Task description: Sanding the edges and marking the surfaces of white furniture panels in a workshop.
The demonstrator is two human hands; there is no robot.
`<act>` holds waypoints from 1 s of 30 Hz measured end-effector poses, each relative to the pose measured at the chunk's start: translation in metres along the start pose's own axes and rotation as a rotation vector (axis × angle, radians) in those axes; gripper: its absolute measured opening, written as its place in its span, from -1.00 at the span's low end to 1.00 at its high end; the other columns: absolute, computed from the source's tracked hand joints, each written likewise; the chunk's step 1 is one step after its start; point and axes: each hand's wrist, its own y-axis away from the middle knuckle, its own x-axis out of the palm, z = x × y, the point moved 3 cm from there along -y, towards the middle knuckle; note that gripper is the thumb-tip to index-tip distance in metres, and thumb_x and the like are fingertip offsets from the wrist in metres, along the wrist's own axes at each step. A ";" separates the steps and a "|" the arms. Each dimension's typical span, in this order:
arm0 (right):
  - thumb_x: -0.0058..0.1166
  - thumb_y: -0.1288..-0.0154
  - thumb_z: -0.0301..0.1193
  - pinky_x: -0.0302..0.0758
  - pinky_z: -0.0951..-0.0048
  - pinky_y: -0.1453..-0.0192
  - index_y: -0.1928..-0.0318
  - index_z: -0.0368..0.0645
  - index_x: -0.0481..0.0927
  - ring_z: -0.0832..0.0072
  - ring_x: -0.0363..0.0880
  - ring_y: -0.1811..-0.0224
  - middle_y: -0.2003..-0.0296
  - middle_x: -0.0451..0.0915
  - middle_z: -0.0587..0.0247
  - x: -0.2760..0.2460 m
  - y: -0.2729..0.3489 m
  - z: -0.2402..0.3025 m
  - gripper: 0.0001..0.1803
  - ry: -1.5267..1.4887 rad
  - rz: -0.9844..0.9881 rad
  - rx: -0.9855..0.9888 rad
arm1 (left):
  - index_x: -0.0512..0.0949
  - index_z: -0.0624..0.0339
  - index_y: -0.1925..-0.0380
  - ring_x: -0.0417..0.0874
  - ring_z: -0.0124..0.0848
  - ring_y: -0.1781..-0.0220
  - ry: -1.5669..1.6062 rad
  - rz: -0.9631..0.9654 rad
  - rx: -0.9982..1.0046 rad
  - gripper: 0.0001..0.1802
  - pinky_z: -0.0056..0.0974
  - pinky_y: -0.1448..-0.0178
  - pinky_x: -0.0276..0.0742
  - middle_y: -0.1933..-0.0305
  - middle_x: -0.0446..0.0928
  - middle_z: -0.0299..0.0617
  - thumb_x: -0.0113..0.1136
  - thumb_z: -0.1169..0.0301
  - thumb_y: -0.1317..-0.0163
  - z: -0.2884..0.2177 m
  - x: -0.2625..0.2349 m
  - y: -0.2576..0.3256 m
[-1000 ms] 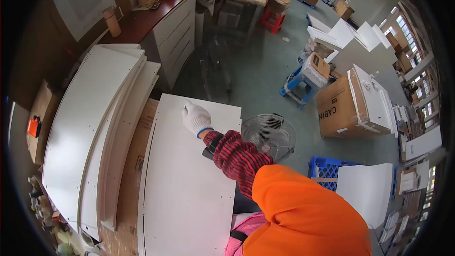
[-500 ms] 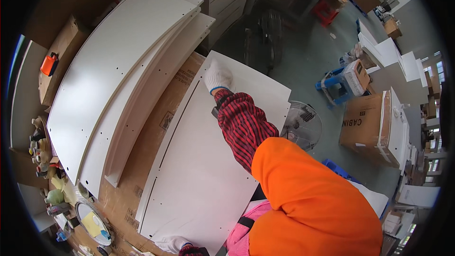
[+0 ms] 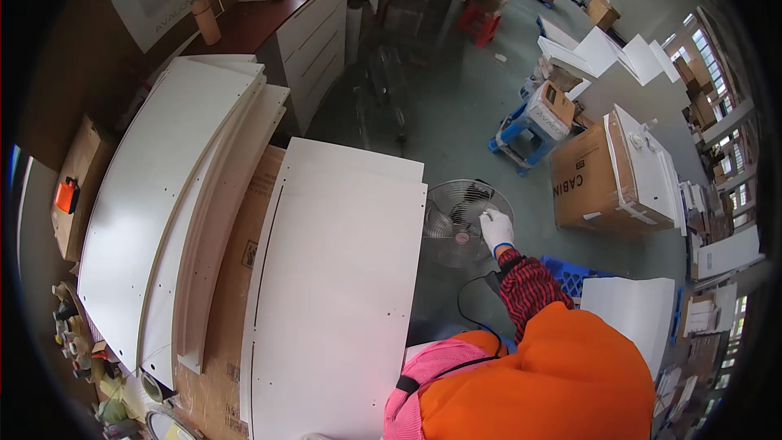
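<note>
A large white panel (image 3: 342, 277) lies flat on brown cardboard, with a long dark groove by its left side and small holes near its edges. Past its right edge, in the air in front of a floor fan, is my right hand (image 3: 496, 230) in a white knitted glove. Its fingers look curled together; whatever may be in them is hidden. Of my left hand (image 3: 314, 437), only a sliver of white glove shows at the lower edge, by the panel's near end. Its fingers are out of sight. Left of the panel stand several stacked curved white boards (image 3: 167, 171).
The round wire fan (image 3: 460, 236) stands close beside the panel, a black cord trailing from it. Further right are a blue stool (image 3: 521, 134) and a large carton (image 3: 586, 183). Bottles and cans (image 3: 73, 330) crowd the left edge. A drawer cabinet (image 3: 314, 45) stands behind.
My right hand has left the panel's far left corner and swung right, past its edge toward the fan. The view has shifted; my left hand has nearly dropped out of the picture.
</note>
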 end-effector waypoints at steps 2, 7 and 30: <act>0.07 -0.36 -0.14 0.56 0.09 -0.15 -0.02 -0.25 0.68 -0.05 0.65 -0.05 0.05 0.69 -0.12 0.005 0.030 0.038 -0.55 -0.301 0.158 0.100 | 0.26 0.41 -0.38 0.42 0.02 -0.39 0.072 -0.033 0.080 -0.41 -0.05 -0.44 0.41 -0.41 0.33 0.17 -0.20 0.15 -0.56 -0.024 -0.004 0.000; 0.02 -0.39 -0.18 0.57 0.08 -0.02 0.00 -0.16 0.67 -0.06 0.67 0.05 0.14 0.69 -0.15 0.011 0.120 0.170 -0.63 -0.515 0.492 -0.177 | 0.24 0.38 -0.38 0.42 0.00 -0.39 0.358 -0.073 0.314 -0.37 -0.09 -0.42 0.43 -0.41 0.32 0.14 -0.18 0.10 -0.55 -0.090 -0.039 0.000; 0.10 -0.48 -0.07 0.66 0.23 -0.09 -0.08 -0.36 0.60 0.29 0.66 -0.01 0.06 0.65 0.08 -0.010 0.241 0.063 -0.47 -0.964 1.314 0.172 | 0.16 0.26 -0.41 0.44 -0.11 -0.37 1.485 0.956 0.261 -0.21 -0.28 -0.34 0.53 -0.41 0.25 -0.01 -0.12 -0.17 -0.49 -0.139 -0.201 0.021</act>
